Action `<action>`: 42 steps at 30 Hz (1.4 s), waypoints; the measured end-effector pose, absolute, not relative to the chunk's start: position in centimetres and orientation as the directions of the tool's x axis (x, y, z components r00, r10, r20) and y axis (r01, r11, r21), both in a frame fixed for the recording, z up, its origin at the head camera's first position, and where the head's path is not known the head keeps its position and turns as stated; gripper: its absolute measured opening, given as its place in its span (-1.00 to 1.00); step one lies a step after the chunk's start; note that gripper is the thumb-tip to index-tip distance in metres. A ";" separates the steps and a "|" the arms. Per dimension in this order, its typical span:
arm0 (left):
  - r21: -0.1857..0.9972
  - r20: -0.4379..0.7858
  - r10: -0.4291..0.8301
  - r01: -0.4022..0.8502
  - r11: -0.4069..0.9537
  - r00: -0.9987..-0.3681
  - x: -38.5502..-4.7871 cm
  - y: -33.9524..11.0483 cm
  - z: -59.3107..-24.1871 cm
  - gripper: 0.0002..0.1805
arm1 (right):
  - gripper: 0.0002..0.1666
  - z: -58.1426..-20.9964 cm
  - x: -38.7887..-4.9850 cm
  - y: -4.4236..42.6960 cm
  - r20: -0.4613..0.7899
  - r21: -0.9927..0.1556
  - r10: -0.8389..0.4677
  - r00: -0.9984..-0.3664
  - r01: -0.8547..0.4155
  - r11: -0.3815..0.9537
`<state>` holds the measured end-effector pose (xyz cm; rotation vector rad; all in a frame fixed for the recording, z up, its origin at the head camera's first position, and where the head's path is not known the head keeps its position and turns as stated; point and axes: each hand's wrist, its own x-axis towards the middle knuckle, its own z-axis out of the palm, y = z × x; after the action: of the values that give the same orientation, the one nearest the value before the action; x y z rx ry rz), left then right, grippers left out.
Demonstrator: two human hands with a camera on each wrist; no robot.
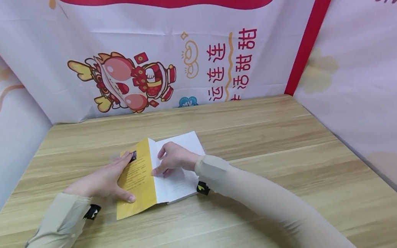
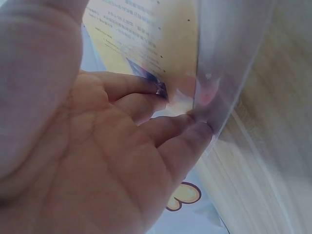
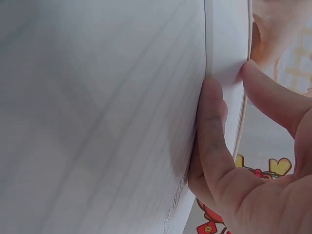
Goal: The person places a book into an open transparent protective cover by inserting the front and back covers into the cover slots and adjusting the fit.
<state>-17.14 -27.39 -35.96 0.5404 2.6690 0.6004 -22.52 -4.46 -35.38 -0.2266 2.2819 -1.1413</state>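
Note:
A book [image 1: 185, 182] lies opened on the table, its white page [image 1: 180, 185] showing on the right. To the left of it spreads a yellow cover flap [image 1: 141, 185] with printed lines and a small dark picture. My left hand [image 1: 107, 180] rests on this flap, thumb apart from the fingers. In the left wrist view, a clear plastic film [image 2: 226, 63] extends past the yellow flap beside my fingertips. My right hand [image 1: 174, 158] is over the fold; in the right wrist view its fingers [image 3: 212, 122] touch along the inner crease and the thumb touches the cover's edge.
The wood-grain table [image 1: 274, 172] extends around the book. Behind it hangs a white cloth [image 1: 151, 35] with a red cartoon figure and red characters. Another printed cloth [image 1: 364, 70] hangs along the right side.

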 end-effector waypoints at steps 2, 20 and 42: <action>0.471 -0.248 0.435 0.285 0.835 -0.866 -17.1 -27.4 -36.0 0.55 | -0.37 -35.3 -22.5 -4.6 -0.412 -0.773 -0.385 -0.826 0.094 0.627; 0.459 -0.258 0.441 0.293 0.839 -0.860 -17.2 -27.5 -35.8 0.53 | -0.36 -35.4 -22.3 -4.7 -0.412 -0.745 -0.340 -0.845 0.098 0.660; 0.467 -0.249 0.438 0.289 0.836 -0.864 -17.1 -27.3 -36.0 0.53 | -0.37 -35.4 -22.3 -5.2 -0.404 -0.724 -0.335 -0.851 0.073 0.686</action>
<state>-17.07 -27.32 -35.95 0.5461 2.6678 0.6008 -22.29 -5.24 -35.39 -0.2013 2.3812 -1.0523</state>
